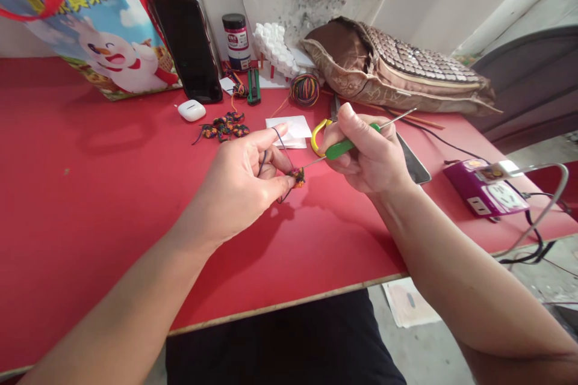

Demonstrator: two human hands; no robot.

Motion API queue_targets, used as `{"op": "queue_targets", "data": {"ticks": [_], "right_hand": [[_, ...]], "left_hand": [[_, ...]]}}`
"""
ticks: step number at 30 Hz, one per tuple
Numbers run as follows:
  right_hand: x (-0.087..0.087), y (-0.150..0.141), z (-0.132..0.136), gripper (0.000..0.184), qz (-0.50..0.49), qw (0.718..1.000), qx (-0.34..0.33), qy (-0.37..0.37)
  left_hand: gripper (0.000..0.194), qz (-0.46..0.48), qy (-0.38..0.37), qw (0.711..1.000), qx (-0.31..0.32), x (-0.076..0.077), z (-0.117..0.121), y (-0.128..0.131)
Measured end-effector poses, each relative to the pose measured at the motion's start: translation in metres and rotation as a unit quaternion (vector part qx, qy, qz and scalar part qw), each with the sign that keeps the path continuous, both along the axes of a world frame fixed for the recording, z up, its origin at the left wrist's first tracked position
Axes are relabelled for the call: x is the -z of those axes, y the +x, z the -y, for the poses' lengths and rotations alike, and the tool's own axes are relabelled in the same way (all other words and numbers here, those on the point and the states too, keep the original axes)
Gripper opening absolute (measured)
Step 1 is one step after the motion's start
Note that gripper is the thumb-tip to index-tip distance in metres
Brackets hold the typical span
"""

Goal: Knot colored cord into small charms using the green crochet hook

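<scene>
Between the thumb and fingers of my left hand (250, 171) is a small multicoloured crochet piece (297, 177). A dark strand of yarn (280, 139) loops over the raised index finger of that hand. My right hand (368, 147) is closed around the green handle of a crochet hook (341, 148). The hook's thin metal tip reaches left and meets the crochet piece; a metal end also sticks out at the upper right. Whether the tip is through a stitch is too small to tell. Finished-looking crochet pieces (226, 126) in the same yarn lie behind my left hand.
On the red table (112, 222) are a yarn ball (304, 90), folded white paper (289, 130), yellow-handled scissors (320, 132), a white earbud case (191, 110) and a green cutter (253, 86). A phone (187, 48) leans on a bottle. A purple power strip (485, 189) with cables sits right.
</scene>
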State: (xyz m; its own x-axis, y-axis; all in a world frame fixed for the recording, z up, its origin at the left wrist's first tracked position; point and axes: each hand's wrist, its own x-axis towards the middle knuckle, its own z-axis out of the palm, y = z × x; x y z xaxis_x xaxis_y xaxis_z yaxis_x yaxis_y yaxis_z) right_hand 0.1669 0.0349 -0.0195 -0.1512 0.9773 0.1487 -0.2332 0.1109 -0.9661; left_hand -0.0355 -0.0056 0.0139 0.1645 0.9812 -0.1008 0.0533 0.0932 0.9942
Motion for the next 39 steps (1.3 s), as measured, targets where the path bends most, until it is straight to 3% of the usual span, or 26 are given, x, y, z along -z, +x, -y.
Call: {"op": "queue_targets", "data": {"ticks": [11,21,29,34,39], "right_hand": [[-0.001,-0.002,0.002,0.053,0.002,1.0,-0.016,0.015],[-0.003,-0.007,0.009,0.049,0.042,0.995,0.05,0.073],[-0.007,-0.007,0.019,0.049,0.146,0.976,0.082,0.139],[-0.007,-0.013,0.03,0.053,0.23,0.932,0.12,0.253],[0.002,-0.011,0.033,0.046,0.328,0.835,0.127,0.423]], "left_hand": [[0.069,0.002,-0.025,1.0,0.01,0.001,-0.001,0.0],[0.061,-0.009,-0.044,0.999,-0.008,-0.001,-0.003,0.002],[0.03,-0.011,-0.034,0.999,-0.01,0.004,-0.006,0.001],[0.028,-0.007,-0.042,0.999,-0.028,0.006,-0.007,0.002],[0.037,0.056,-0.076,0.994,-0.062,0.006,-0.013,0.002]]}}
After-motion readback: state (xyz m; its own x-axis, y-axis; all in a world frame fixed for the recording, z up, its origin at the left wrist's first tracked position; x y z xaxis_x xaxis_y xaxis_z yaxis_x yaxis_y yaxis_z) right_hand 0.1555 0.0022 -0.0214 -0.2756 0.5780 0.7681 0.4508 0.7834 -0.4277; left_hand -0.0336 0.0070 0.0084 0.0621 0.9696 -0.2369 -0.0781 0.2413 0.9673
